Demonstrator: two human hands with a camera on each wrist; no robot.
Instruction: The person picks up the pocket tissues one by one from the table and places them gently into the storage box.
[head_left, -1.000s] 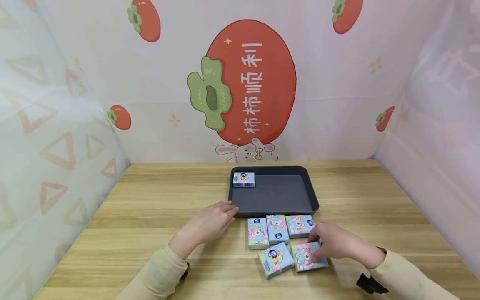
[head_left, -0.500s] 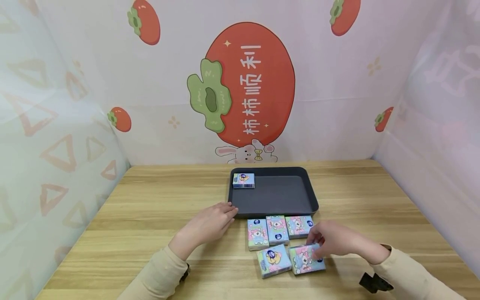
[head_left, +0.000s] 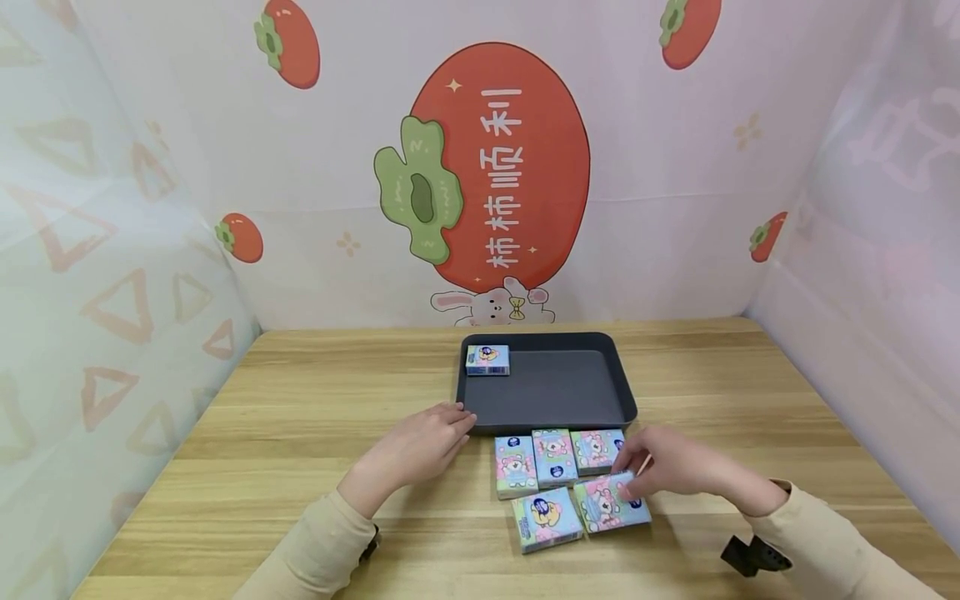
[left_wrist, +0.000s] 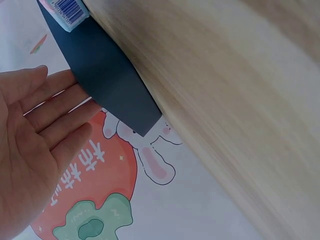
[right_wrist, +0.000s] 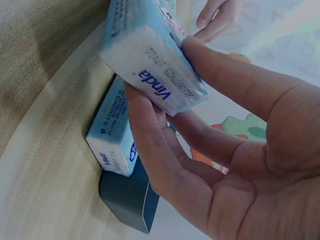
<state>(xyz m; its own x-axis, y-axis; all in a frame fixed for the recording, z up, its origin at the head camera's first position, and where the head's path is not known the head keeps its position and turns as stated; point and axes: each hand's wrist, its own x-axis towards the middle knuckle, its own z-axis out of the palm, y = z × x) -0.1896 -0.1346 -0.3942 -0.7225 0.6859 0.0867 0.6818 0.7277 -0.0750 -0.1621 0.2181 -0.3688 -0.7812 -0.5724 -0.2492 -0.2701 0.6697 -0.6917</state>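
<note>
Vinda pack [right_wrist: 155, 70], blue-lettered, in right-hand grip [head_left: 675, 462]

Tray [head_left: 555, 392] on table [head_left: 337, 375], toward the back. Corner pack [head_left: 487, 360] inside, far left. Row of three packs [head_left: 555, 458] just before the tray. Nearer the person: front-left pack [head_left: 547, 522], held pack [head_left: 607, 503] to its right, in right hand [head_left: 675, 465]. Left hand [head_left: 420, 446] at tray's near left corner.
</note>
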